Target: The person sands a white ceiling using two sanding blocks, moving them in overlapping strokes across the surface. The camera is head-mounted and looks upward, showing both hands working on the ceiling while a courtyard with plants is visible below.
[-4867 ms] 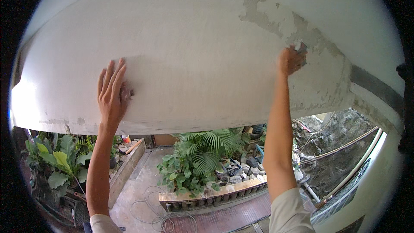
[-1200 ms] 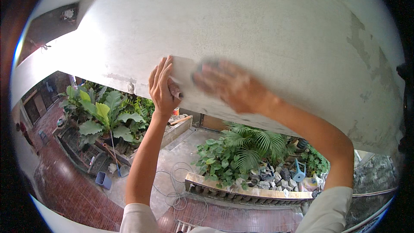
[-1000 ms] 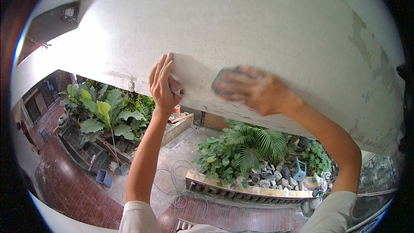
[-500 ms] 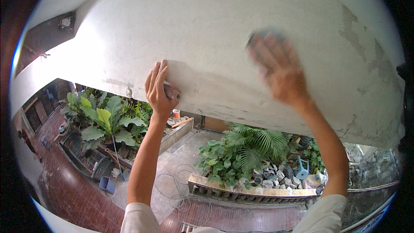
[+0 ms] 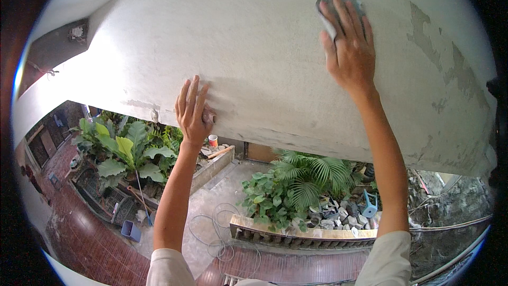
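Note:
In front of me is a pale plastered wall [image 5: 264, 53] with a lower edge. High on its right part my right hand [image 5: 353, 55] presses a grey sheet of sandpaper [image 5: 324, 11] flat against the plaster, its fingers spread over the sheet. Lower and to the left, my left hand [image 5: 193, 114] rests on the wall near the lower edge, fingers stretched upward. A small reddish-brown rolled piece [image 5: 210, 115] sits at its thumb side, partly hidden by the hand; its kind is unclear.
Bare grey-brown patches [image 5: 422, 32] mark the wall at right. Far below are leafy plants [image 5: 135, 143], a planter ledge [image 5: 301, 238], rubble [image 5: 346, 217], a light-blue stool [image 5: 369, 204], a blue bin [image 5: 130, 230] and a looped hose [image 5: 219, 233] on the paved floor.
My right hand has moved up the wall with the sandpaper, and its blur is gone. My left hand has stayed in nearly the same place on the wall.

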Demonstrator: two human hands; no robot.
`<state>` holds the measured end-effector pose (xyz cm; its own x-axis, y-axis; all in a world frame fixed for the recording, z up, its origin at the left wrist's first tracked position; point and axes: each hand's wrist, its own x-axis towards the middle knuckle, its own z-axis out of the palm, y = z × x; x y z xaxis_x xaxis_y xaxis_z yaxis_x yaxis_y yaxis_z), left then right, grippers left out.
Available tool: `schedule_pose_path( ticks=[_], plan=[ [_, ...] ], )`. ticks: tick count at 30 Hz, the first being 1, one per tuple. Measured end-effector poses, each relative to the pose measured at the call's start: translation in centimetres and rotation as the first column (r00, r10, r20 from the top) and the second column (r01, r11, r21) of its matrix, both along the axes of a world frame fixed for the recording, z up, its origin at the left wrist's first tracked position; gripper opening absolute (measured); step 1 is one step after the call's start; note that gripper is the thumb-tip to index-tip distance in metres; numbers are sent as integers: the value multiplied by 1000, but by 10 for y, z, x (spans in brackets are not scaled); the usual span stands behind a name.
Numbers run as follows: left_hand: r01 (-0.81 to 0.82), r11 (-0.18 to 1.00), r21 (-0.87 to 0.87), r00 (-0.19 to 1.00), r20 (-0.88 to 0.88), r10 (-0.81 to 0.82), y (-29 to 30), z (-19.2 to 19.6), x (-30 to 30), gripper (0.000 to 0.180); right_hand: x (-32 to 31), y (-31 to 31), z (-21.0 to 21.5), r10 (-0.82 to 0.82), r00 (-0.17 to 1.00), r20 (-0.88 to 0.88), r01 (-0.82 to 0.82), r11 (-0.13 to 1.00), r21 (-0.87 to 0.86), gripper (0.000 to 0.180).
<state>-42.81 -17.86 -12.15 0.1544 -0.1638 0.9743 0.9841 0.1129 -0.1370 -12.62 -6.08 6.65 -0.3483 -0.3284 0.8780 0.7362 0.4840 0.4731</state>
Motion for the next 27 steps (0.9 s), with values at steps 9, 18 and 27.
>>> schedule_pose_path(
  ticks=[9, 18, 27],
  plan=[
    [-49, 995, 92, 997, -49, 54, 4, -8, -7, 44, -48, -19, -109, 136, 543, 829, -184, 982, -40, 54],
    [38, 997, 72, 996, -83, -32, 7, 35, -4, 52, 31, 7, -19, 67, 897, 437, -57, 998, -37, 61],
    [217, 976, 24, 944, -259, -204, 47, 241, 86, 48, 33, 2, -93, 65, 931, 358, 12, 978, -210, 66]
  ],
)
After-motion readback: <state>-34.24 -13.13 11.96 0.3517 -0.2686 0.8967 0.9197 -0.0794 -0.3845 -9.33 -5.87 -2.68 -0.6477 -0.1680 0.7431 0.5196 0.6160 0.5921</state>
